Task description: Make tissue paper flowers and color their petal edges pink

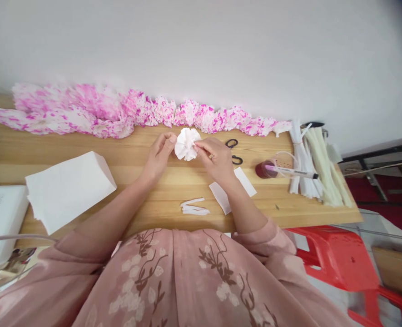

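Note:
A white ruffled paper flower (186, 147) is held above the wooden table, between my two hands. My left hand (160, 153) has its thumb and fingers closed at the flower's left edge. From the other side, my right hand (217, 156) pinches the right part of the flower between thumb and fingers. Black scissors handles (236, 160) show just beyond my right hand; the blades are hidden. White paper pieces (221, 198) lie under and beside my right forearm. Several short white strips (194, 208) rest on the table nearer my body.
Along the wall runs a long row of pink-and-white crumpled flowers (190, 113). A stack of white paper (71, 190) and a white box-like device (3, 220) are at left. At right are a jar of dark red liquid (265, 170), a marker (296, 173), strip bundles (305, 163) and a red stool (344, 259).

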`<action>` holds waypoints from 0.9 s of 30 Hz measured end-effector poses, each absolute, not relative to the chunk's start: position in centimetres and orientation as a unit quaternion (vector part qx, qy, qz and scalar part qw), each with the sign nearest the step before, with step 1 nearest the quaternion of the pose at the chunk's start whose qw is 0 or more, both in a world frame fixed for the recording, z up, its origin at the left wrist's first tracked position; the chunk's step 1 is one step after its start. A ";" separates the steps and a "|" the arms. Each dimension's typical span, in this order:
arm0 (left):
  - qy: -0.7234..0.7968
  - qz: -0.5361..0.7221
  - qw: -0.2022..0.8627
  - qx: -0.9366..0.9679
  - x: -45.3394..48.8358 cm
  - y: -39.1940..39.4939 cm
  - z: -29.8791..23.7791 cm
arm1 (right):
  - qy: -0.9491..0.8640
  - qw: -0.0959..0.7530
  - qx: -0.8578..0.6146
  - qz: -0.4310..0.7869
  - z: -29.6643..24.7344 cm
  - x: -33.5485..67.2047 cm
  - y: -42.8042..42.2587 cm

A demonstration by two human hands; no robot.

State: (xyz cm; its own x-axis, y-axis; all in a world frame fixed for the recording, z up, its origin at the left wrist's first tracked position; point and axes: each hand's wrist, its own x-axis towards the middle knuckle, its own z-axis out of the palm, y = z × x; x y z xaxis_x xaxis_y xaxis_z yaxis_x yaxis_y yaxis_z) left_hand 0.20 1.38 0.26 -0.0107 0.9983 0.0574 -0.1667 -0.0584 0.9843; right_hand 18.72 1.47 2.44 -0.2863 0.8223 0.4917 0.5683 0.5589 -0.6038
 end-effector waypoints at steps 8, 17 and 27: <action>0.473 0.559 0.502 0.460 0.3 1.2 0.6 | -0.757 0.388 -0.475 0.227 1.9 18.8 1.9; 0.507 0.530 0.380 0.564 0.7 0.4 0.8 | -0.675 0.417 -0.533 0.293 3.2 18.5 1.2; 0.517 0.507 0.340 0.600 0.6 0.6 0.5 | -0.574 0.499 -0.520 0.388 1.7 18.7 2.7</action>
